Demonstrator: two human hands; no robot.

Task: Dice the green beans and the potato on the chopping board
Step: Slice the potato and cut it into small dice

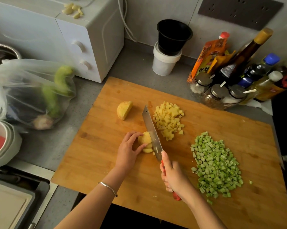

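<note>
The right hand [174, 176] is holding the knife [151, 133] handle in a full grip, blade cutting the potato piece [145, 140] mid chopping board [89, 162]; the left hand [127, 151] is gripping that piece.

Dim, warm light; wide-angle warp + blur at edges.

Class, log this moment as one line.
slicing potato | left hand holds potato | right hand grips knife | beans diced
</note>
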